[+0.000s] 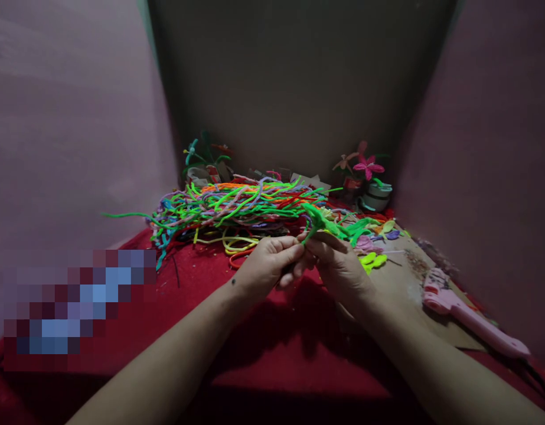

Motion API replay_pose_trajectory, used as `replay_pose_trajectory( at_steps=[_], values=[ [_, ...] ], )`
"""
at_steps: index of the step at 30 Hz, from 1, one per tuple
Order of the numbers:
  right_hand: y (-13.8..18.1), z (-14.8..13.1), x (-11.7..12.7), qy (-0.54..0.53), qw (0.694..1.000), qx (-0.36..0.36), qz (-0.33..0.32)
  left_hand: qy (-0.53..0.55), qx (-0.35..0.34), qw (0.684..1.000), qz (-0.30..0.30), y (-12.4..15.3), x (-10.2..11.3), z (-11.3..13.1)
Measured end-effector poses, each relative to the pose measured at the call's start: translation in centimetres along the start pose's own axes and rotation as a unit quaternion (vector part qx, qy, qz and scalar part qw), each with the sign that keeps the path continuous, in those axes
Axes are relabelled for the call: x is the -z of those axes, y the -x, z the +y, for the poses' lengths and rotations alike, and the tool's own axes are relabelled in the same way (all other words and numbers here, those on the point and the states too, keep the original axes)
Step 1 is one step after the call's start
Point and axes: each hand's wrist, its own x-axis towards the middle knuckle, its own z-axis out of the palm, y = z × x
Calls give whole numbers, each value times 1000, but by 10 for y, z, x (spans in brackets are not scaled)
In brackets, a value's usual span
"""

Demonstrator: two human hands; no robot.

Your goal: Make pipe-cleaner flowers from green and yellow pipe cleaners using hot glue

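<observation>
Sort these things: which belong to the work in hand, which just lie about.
In hand: green pipe-cleaner stem, pinched by left hand and right hand.
Lying about: pile of coloured pipe cleaners, pink glue gun, potted pink pipe-cleaner flower, neon yellow leaf shapes, red cloth.

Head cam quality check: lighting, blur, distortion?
Head view: dim, brightest on the pipe-cleaner pile; left hand and right hand, pinching a green stem, sharp enough, shadow under them on the red cloth; walls splay at the edges; glue gun soft; pixelated patch lower left.
</observation>
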Motion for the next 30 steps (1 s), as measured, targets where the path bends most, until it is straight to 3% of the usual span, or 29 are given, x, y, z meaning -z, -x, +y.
replay_pose_trajectory(
  at_steps=[2,5,8,14,17,26,30],
  values=[
    [1,1,1,21,1000,12,18,-102,-38,992,65,0,-4,-2],
    [2,1,-1,59,997,28,45,-242,-113,950,160,1,-7,-9],
    [3,0,-6,94,992,51,66,-298,-165,921,188,1,-7,-16],
    [5,-2,-10,156,980,79,91,-175,-134,965,143,0,-9,-12],
    [6,-3,-8,131,986,73,74,-115,-95,983,112,-1,-8,-7],
    [4,-5,-7,74,996,35,20,-32,-46,998,-16,-2,6,-6],
    [5,-6,-8,71,994,66,45,-51,-39,997,-50,-3,11,-1]
  ],
)
